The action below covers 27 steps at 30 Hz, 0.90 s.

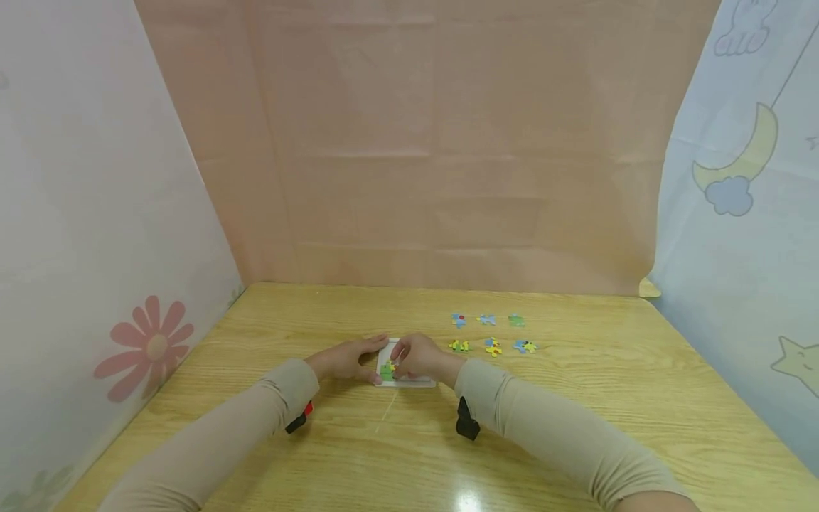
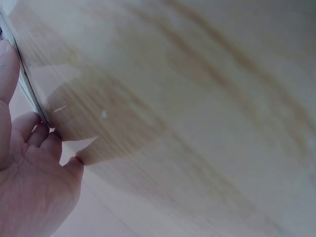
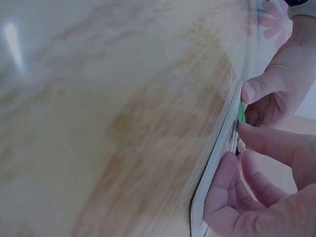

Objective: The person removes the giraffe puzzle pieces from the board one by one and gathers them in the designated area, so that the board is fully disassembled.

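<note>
A white puzzle tray (image 1: 416, 384) lies flat on the table between both hands, with a green puzzle piece (image 1: 387, 372) at its near left corner. My left hand (image 1: 348, 359) holds the tray's left side, thumb by the near corner and the other fingers along the edge. In the left wrist view that hand (image 2: 39, 177) touches the tray's rim (image 2: 32, 91). Over the tray, my right hand (image 1: 419, 355) pinches a small puzzle piece beside the green one. The right wrist view shows the right hand (image 3: 266, 187) at the tray rim (image 3: 207, 185), its fingers mostly covering that piece.
Right of the tray lie several loose puzzle pieces in two rows, among them a green piece (image 1: 517, 320), a blue piece (image 1: 488, 320) and a yellow-and-blue piece (image 1: 526, 346). A brown sheet (image 1: 416, 142) hangs behind the wooden table (image 1: 576, 412); patterned white sheets flank it.
</note>
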{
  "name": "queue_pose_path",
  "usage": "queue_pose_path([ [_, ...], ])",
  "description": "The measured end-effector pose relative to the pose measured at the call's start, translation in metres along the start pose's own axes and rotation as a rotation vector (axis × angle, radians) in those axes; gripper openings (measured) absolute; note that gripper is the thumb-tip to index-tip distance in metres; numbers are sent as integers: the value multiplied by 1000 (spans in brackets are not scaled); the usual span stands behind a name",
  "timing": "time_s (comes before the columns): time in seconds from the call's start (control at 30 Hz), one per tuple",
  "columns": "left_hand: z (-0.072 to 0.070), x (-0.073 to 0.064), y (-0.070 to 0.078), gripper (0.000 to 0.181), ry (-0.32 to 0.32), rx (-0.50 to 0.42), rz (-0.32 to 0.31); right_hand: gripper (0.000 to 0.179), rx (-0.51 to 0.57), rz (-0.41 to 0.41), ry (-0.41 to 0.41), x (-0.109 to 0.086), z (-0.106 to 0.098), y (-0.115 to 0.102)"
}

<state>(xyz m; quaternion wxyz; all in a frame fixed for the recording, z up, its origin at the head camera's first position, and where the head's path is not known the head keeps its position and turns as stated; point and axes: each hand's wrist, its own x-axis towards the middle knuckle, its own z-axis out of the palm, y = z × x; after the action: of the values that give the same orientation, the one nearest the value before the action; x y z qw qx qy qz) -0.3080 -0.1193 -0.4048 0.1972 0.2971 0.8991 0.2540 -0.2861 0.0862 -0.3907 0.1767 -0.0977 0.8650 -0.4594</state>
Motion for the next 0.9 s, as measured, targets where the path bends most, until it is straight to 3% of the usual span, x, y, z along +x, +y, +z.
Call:
queue_pose_path([
  [0.2,-1,-5,4,89,-9,-13,0,20,60,-2,-22,1,3,0],
  [0.5,-3,-7,5,89,-2,16,-30,16,183,68,-40,4,1,-1],
  [0.9,-1,-1,11,89,-13,2,-45,23,439,94,-49,-9,-21,8],
])
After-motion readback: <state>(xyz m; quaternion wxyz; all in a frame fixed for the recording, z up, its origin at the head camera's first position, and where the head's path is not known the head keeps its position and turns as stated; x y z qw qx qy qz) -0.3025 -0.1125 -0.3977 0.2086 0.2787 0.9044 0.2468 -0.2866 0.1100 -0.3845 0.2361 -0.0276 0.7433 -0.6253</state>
